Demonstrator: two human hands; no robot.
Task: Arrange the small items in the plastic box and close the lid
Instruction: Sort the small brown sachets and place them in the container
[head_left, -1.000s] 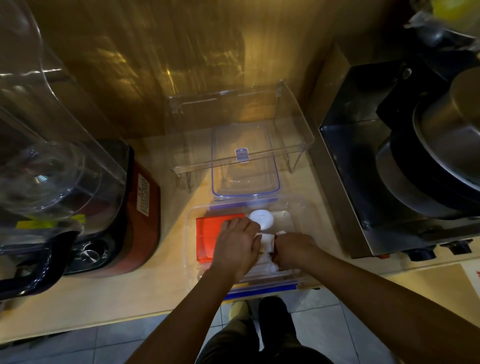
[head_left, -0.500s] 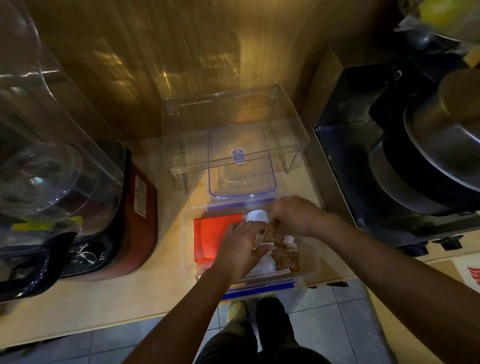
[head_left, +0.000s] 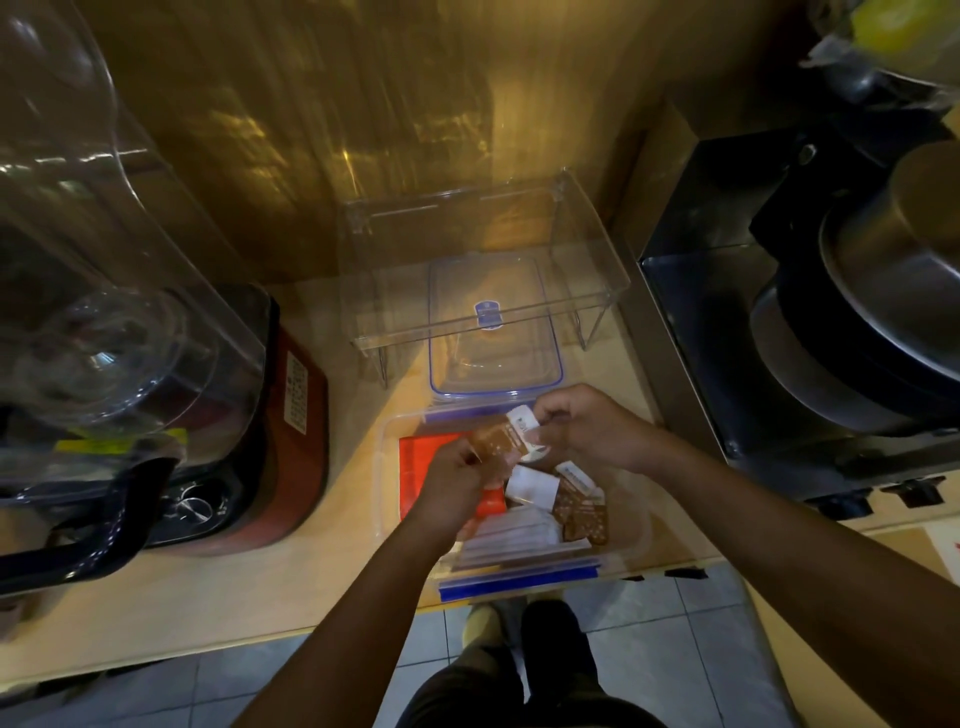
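The clear plastic box (head_left: 631, 540) with blue clips sits at the counter's front edge. Inside lie red packets (head_left: 418, 467), white packets (head_left: 530, 488) and brown sachets (head_left: 582, 512). My left hand (head_left: 457, 488) and my right hand (head_left: 587, 431) together hold a bunch of brown and white sachets (head_left: 506, 439) above the box. The left pinches its lower end, the right its upper end. The box's lid (head_left: 493, 322), clear with a blue rim, lies flat just behind the box under a clear stand.
A clear acrylic riser (head_left: 483, 270) stands over the lid against the wooden wall. A red and black blender base (head_left: 280, 447) with a clear jug (head_left: 93, 312) stands at the left. A steel appliance with pots (head_left: 852, 322) fills the right. The counter edge runs below the box.
Both hands rose out of the box, lifting a bunch of brown and white sachets. The right hand moved up and toward the back of the box, uncovering the sachets left inside.
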